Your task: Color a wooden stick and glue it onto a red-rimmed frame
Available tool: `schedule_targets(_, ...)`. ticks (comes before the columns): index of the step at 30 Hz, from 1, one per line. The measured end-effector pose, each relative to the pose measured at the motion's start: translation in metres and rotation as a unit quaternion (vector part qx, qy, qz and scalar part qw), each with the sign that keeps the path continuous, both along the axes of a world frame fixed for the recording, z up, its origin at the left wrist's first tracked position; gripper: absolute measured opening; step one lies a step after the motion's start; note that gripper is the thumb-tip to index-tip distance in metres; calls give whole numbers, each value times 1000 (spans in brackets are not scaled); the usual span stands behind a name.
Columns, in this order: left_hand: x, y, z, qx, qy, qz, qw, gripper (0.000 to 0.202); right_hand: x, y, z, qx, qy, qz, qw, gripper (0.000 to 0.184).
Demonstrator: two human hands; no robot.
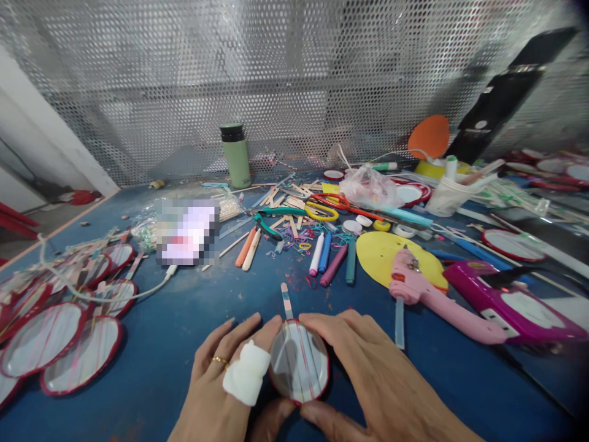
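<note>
Between both hands I hold a small round red-rimmed disc (301, 362), its pale face crossed by red and white lines. A short patterned stick (286, 301) juts from its far edge. My left hand (225, 380) grips the left side, thumb at the near edge and index finger at the far edge. It wears a gold ring (219, 360) and a white puffy piece (247, 373) near the base of the index finger. My right hand (368, 368) grips the right side, index finger on top and thumb below.
Similar red-rimmed discs (85, 356) pile up at left beside a phone (186, 236) on a cable. A pink glue gun (446, 307) lies at right. Markers (334, 266), pliers (276, 215), scissors (322, 212) and wooden sticks lie ahead. A green bottle (236, 158) stands behind.
</note>
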State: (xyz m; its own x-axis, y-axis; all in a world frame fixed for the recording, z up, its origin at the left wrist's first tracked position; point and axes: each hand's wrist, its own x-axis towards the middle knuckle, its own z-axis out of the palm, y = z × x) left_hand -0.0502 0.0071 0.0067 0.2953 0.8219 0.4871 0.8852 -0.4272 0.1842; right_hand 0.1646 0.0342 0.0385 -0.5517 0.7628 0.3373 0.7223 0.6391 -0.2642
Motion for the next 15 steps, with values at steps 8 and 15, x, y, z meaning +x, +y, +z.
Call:
schedule_targets(8, 0, 1, 0, -5, 4, 0, 1000, 65, 0, -1, 2, 2, -10, -2, 1000, 43)
schedule_targets(15, -1, 0, 1, -7, 11, -2, 1000, 62, 0, -1, 0, -1, -7, -1, 1000, 43)
